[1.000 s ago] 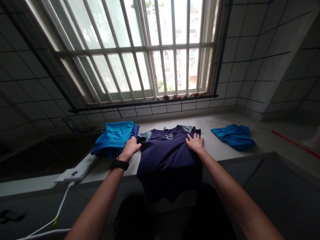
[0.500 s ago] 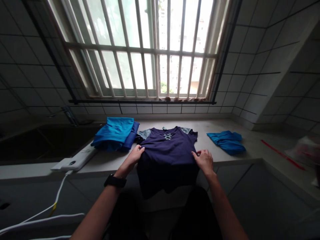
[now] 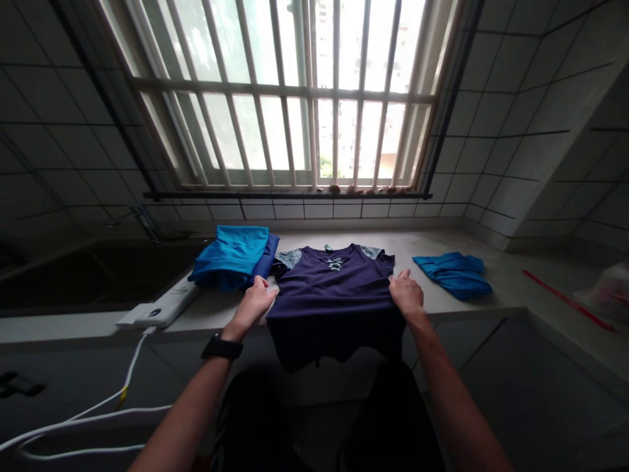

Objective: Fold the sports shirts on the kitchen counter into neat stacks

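Note:
A dark purple short-sleeved T-shirt [image 3: 339, 288] with patterned shoulders and lacing at the neck lies spread on the counter, its lower part hanging over the front edge. My left hand [image 3: 253, 305], with a black watch on the wrist, is beside the shirt's left edge, thumb and forefinger a little apart and no cloth visible between them. On the opposite side, my right hand [image 3: 407, 293] pinches the shirt's edge below the sleeve. Folded blue cloth [image 3: 233, 252] is stacked just beyond my left hand. Another blue cloth [image 3: 455, 274] lies crumpled to the right.
A white power strip [image 3: 170, 308] with a cable lies at the left by the dark sink [image 3: 98, 252] and its tap. Farther right are a red strip [image 3: 567, 300] and a clear plastic bag [image 3: 609, 292]. Behind the counter [image 3: 314, 236] is a barred window.
My left hand has come away from the shirt's edge and shifted left. My right hand has moved up along the right edge. The shirt's hanging hem looks higher and wider, and the view has shifted slightly.

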`<state>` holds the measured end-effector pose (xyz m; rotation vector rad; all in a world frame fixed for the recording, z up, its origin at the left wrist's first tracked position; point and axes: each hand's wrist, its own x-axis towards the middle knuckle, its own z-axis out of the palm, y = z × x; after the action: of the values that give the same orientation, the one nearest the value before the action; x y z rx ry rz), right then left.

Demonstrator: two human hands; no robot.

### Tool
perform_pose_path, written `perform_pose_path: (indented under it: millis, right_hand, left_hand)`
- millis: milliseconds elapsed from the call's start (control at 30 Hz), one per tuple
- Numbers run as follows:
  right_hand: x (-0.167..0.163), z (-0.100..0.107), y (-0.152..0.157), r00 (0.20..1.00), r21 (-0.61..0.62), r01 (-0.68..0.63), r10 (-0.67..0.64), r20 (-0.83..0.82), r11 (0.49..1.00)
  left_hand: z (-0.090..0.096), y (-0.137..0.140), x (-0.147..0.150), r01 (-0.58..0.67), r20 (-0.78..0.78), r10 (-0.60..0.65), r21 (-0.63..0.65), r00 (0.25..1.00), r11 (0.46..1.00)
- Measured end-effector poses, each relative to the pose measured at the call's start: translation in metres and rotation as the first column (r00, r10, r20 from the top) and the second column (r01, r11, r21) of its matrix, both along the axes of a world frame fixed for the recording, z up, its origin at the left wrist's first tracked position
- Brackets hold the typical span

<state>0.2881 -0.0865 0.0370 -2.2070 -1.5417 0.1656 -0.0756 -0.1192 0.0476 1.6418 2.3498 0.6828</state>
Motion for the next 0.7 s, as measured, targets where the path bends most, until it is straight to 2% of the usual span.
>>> perform_pose_path:
  millis: [33, 100, 200, 367, 433, 533, 700]
  right_hand:
    - [-0.004, 0.002, 0.002, 0.998, 0.020, 0.000, -0.001, 0.063, 1.000]
    - [-0.015, 0.007, 0.011, 0.984, 0.022, -0.105, 0.101, 0.147, 0.994]
    - [-0.042, 0.006, 0.035, 0.940, -0.098, -0.265, 0.280, 0.196, 0.959]
    - [-0.076, -0.014, 0.078, 0.908, -0.160, -0.335, 0.363, 0.207, 0.929]
    - [-0.079, -0.020, 0.090, 0.910, -0.172, -0.340, 0.369, 0.190, 0.925]
    - [-0.078, -0.021, 0.102, 0.928, -0.153, -0.285, 0.312, 0.203, 0.946]
    - [-0.075, -0.021, 0.111, 0.955, -0.024, -0.211, 0.211, 0.208, 0.977]
  left_hand:
    - [0.003, -0.002, 0.003, 0.005, -0.120, -0.003, 0.018, 0.993, 1.000]
    - [0.009, -0.001, 0.014, 0.062, -0.277, -0.049, 0.038, 0.960, 0.997]
    - [0.011, 0.017, 0.035, 0.184, -0.378, -0.176, -0.015, 0.909, 0.983]
    - [-0.011, 0.064, 0.056, 0.242, -0.557, -0.278, -0.140, 0.782, 0.960]
    - [-0.020, 0.078, 0.055, 0.249, -0.574, -0.294, -0.158, 0.765, 0.956]
    - [-0.026, 0.092, 0.050, 0.244, -0.579, -0.280, -0.141, 0.766, 0.959]
    - [-0.028, 0.103, 0.046, 0.148, -0.563, -0.117, 0.009, 0.818, 0.989]
